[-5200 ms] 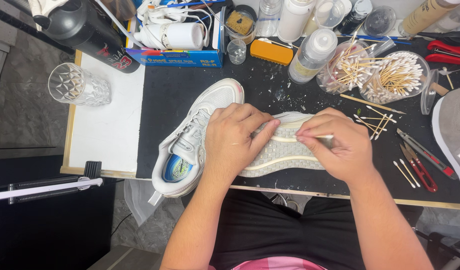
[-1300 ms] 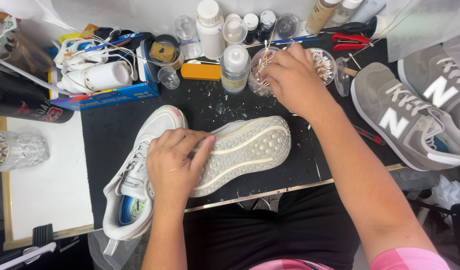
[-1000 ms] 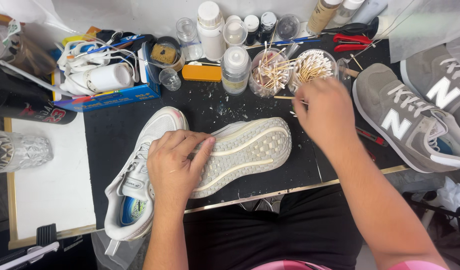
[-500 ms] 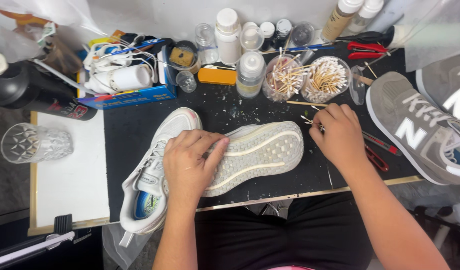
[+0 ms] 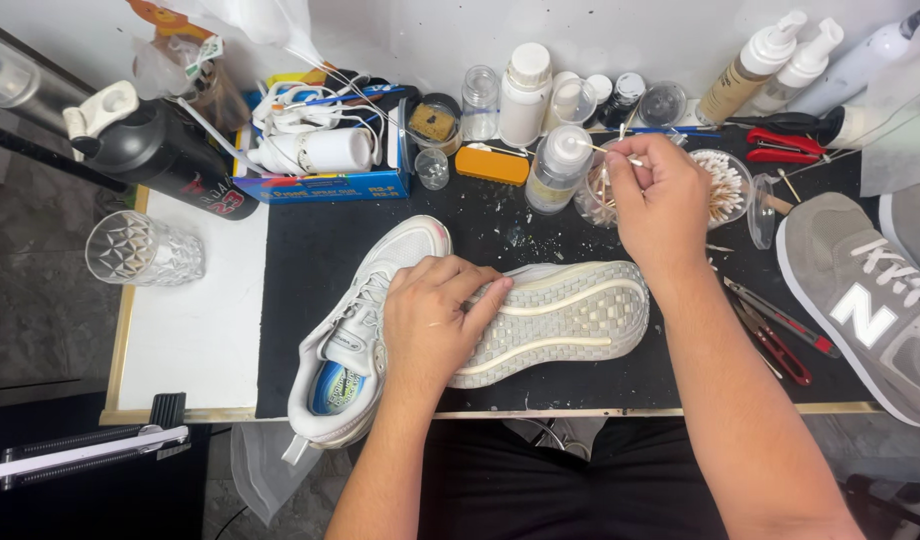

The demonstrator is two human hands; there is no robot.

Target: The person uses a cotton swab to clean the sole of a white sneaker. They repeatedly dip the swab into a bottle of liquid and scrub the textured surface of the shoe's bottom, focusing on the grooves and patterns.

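Note:
Two white sneakers lie on a black mat [image 5: 310,250]. One sneaker [image 5: 355,330] lies on its side with the blue insole showing. The other sneaker [image 5: 565,320] is turned sole up. My left hand [image 5: 435,320] presses flat on the heel end of that sole. Raised toward the back of the table, my right hand [image 5: 660,205] pinches a cotton swab [image 5: 610,152] whose tip touches the nozzle of a small clear dropper bottle [image 5: 558,170].
Clear cups of cotton swabs [image 5: 725,185] stand behind my right hand. Bottles and jars line the back wall. A grey sneaker [image 5: 860,300] lies at right, red-handled tools [image 5: 775,335] beside it. A glass tumbler [image 5: 140,250], a black bottle [image 5: 155,150] and a blue box [image 5: 330,180] are at left.
My right hand has lifted from beside the sole to the dropper bottle at the back, carrying a swab. My left hand stays on the upturned sole.

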